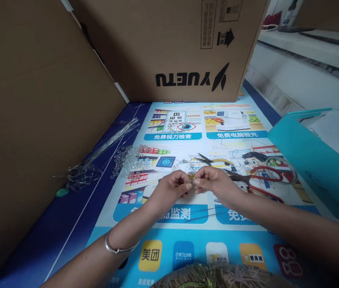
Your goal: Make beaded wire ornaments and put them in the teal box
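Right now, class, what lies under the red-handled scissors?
The red-handled scissors rest on the printed blue poster mat, over a cartoon figure. The right hand covers their tips.

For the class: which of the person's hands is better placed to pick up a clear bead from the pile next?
Left, probably. The left hand lies nearer the clear beads; the right hand sits farther off, beside the scissors.

Home craft corner, cardboard boxes (169, 48), beads (130, 158), scissors (262, 180)
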Tool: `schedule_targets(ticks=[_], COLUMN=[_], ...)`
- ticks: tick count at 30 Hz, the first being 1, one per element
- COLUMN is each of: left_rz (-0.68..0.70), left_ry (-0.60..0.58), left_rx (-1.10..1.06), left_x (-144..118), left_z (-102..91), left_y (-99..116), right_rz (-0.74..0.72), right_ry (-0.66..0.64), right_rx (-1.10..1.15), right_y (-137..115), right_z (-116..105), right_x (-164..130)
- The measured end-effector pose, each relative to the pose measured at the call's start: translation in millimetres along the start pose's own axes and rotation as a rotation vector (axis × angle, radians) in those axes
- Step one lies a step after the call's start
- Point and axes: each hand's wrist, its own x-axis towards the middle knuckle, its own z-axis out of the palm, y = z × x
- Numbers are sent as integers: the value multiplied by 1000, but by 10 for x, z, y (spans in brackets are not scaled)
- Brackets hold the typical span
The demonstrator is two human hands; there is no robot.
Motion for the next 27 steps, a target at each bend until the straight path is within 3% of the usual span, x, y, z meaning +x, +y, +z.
schedule_targets(ticks=[5, 9, 11, 14, 16, 18, 22, 27], left_rz=[15, 35, 56, 120, 126, 100, 81, 91], left_ry=[-3, -79, -140, -223, -386, -512, -516, -504], left_rx=[35, 152, 335, 762, 945, 1034, 1173, 1300], left_x=[3, -19, -55, -131, -178, -209, -222, -230], left_z=[4, -126, -252, -454, -555, -614, -643, -620], left_y=[-5, 114, 242, 455, 552, 583, 500, 427], right_rz=[0, 15, 13, -114, -216, -295, -396, -387], right_ry=[-8, -61, -137, -310, -430, -505, -576, -583], right_rx=[-11, -105, -317, -906, -1312, -1573, -1748, -1957], right_y=[30, -50, -165, -362, -451, -479, -380, -208], right_z=[-4, -19, -36, -79, -108, -122, -47, 149], right_x=[-5, -2, -16, -93, -189, -306, -491, -517])
